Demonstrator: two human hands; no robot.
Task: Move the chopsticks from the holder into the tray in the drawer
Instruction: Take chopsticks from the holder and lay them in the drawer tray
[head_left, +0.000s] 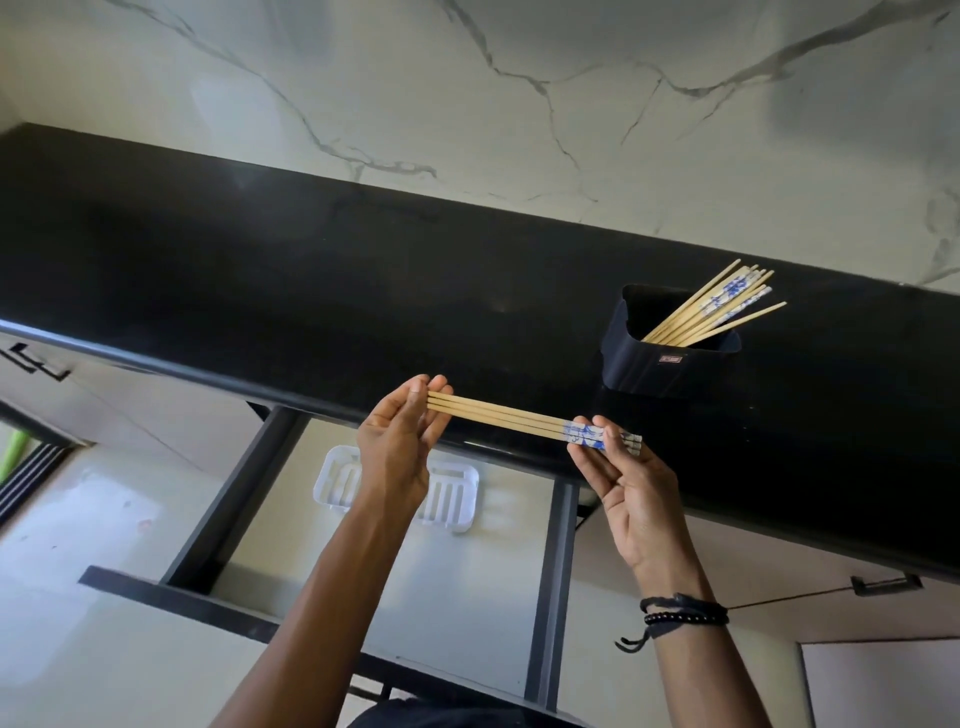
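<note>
Three wooden chopsticks (511, 419) with blue-and-white patterned ends lie level between my hands, above the counter's front edge. My left hand (397, 447) pinches their plain tips. My right hand (618, 467) grips their patterned ends. Below my left hand, partly hidden by it, a white slotted plastic tray (452, 491) lies in the open drawer (556, 571). The dark holder (660, 364) stands on the counter to the right, with several more chopsticks (719, 309) leaning out of it to the upper right.
The black countertop (311, 270) runs across the view with a marble-look wall (467, 104) behind it. Closed cabinet fronts with dark handles (885, 583) flank the drawer. The drawer's dark front rail (208, 605) juts toward me. Black bracelets (685, 613) circle my right wrist.
</note>
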